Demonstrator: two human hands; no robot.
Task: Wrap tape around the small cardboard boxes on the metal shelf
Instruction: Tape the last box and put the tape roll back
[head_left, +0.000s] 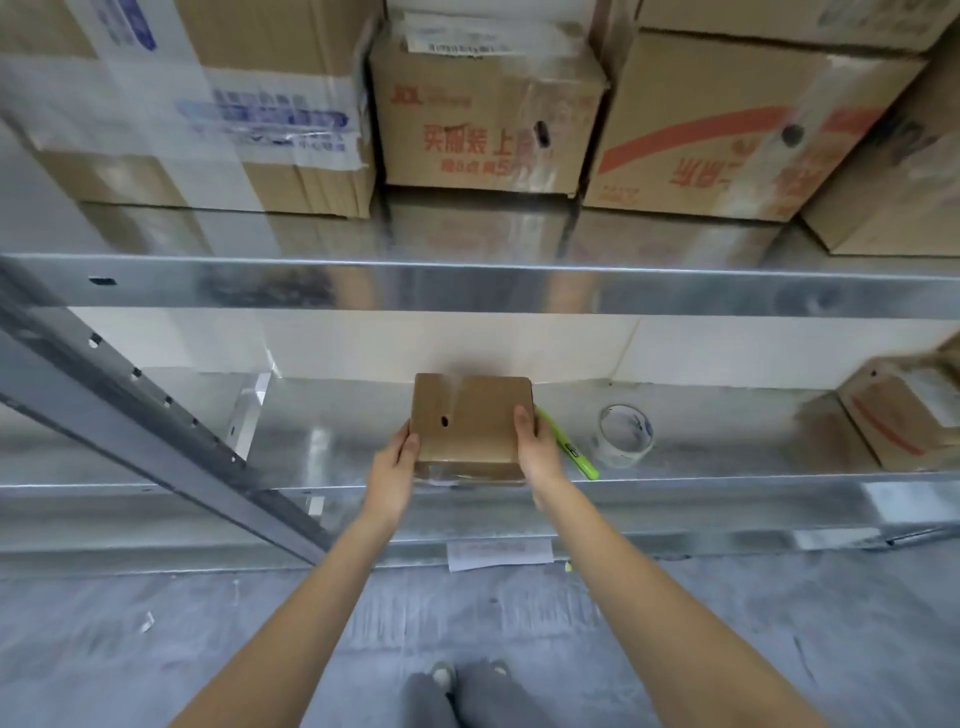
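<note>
Hands (395, 467) (537, 447) grip square cardboard box (470, 415)

You cannot see your fingers behind the small cardboard box (470, 421), the green marker (569, 447) is partly hidden by your right hand (540, 449), the upper cartons (483, 114) are blurred, and the right box (904, 415) is cut off.

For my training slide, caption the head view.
Both hands, left hand and right hand, grip a small cardboard box beside tape roll.
</note>
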